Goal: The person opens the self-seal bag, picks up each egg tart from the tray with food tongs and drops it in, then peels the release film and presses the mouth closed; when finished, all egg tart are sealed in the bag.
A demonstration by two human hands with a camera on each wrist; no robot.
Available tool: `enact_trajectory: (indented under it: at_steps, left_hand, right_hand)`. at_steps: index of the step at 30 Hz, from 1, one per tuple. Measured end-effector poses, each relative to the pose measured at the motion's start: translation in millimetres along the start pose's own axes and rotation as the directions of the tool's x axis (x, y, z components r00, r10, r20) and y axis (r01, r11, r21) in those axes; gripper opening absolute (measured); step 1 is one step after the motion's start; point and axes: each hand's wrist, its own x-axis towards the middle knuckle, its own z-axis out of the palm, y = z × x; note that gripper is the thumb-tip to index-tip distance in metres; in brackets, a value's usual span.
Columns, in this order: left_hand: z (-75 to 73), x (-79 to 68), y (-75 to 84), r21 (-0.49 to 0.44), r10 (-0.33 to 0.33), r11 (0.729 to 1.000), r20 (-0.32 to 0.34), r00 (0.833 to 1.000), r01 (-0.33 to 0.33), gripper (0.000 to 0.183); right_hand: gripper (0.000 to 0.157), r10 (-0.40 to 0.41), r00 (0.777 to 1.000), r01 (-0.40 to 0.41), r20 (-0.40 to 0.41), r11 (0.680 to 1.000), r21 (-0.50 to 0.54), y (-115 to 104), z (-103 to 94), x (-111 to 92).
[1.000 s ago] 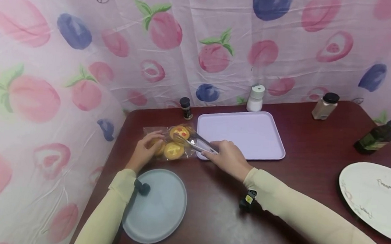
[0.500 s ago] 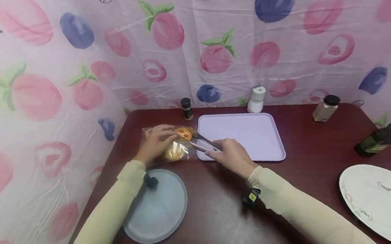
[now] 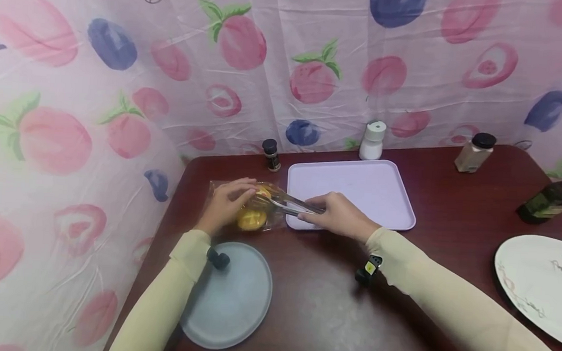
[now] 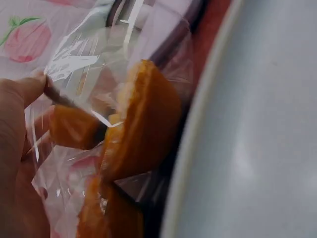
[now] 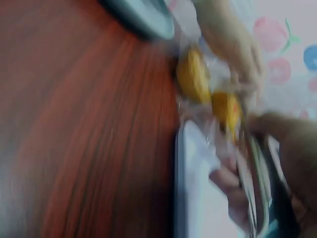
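1. Tarts [image 3: 252,220] in a clear bag [image 4: 74,67], just left of the lilac tray [image 3: 357,185]: I judge them light, crumbly, best held round their sides.
2. Left of the tray, my left hand [image 3: 226,205] pinches that slippery-looking bag.
3. Over the tray's near edge, my right hand [image 3: 340,215] grips tongs [image 3: 303,203].

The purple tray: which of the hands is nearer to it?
Right. The right hand holds the tongs by the near edge of the tray; the left hand is farther, left of it, at the plastic bag.
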Motion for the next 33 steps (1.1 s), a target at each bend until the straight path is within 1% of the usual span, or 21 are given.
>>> enact_trajectory:
  at_steps: [2,5,8,11,15,17,19,22,24,26,29,32,33]
  left_hand:
    - [-1.7,-0.6,0.8,-0.033,-0.019,0.999,0.006,1.0,0.019,0.023]
    - [-1.6,-0.5,2.7,-0.065,-0.059,0.996,0.025,0.998,0.06,0.023]
    - [-0.6,-0.3,4.4,-0.1,-0.091,0.99,0.039,0.995,0.095,0.029]
    - [-1.1,-1.0,5.7,-0.111,-0.126,0.986,0.01,0.992,0.127,0.032]
    - [-3.4,-1.7,6.2,-0.137,-0.156,0.98,-0.058,0.986,0.146,0.029]
    - [-4.6,-1.0,6.1,-0.162,-0.156,0.976,-0.072,0.985,0.142,0.028]
    - [-5.3,-0.3,6.8,-0.167,-0.163,0.975,-0.078,0.984,0.148,0.027]
    - [-6.3,0.1,10.9,-0.16,-0.175,0.974,-0.072,0.982,0.161,0.027]
    - [-8.7,-1.4,19.6,-0.147,-0.183,0.974,-0.066,0.981,0.172,0.027]
    - [-11.1,-3.3,27.7,-0.139,-0.187,0.974,-0.06,0.98,0.177,0.027]
    - [-13.7,-5.5,37.0,-0.127,-0.189,0.975,-0.056,0.98,0.181,0.028]
    - [-11.9,-4.5,36.3,-0.134,-0.186,0.975,-0.056,0.981,0.177,0.028]
    - [-9.9,-3.2,31.8,-0.132,-0.178,0.977,-0.056,0.982,0.169,0.028]
  right_hand:
    - [0.04,-0.001,1.0,0.001,0.025,1.0,0.013,6.7,-0.3,0.1]
    - [0.051,0.008,0.999,-0.009,0.054,1.0,0.023,13.3,0.9,-1.8]
    - [0.059,0.004,0.998,-0.005,0.056,1.0,0.019,15.0,2.0,-4.2]
    - [0.061,-0.01,1.0,0.01,0.025,1.0,0.0,15.7,-0.4,-9.2]
    - [0.063,-0.024,0.999,0.023,-0.038,0.999,-0.049,21.9,-11.7,-23.5]
    - [0.063,-0.024,0.996,0.019,-0.086,0.998,-0.063,28.0,-20.0,-34.1]
    - [0.062,-0.01,0.989,0.0,-0.149,0.997,-0.073,36.1,-29.0,-47.3]
    - [0.059,0.031,0.963,-0.064,-0.269,0.991,-0.116,50.8,-41.9,-70.3]
    - [0.059,0.075,0.935,-0.138,-0.347,0.977,-0.16,61.0,-47.9,-85.6]
    - [0.061,0.127,0.906,-0.221,-0.403,0.955,-0.196,70.0,-51.2,-99.1]
    - [0.068,0.193,0.873,-0.32,-0.447,0.92,-0.228,79.2,-51.5,-113.2]
    - [0.073,0.231,0.856,-0.37,-0.463,0.899,-0.235,82.9,-49.5,-120.2]
    - [0.074,0.239,0.852,-0.381,-0.466,0.894,-0.237,82.6,-49.0,-121.3]
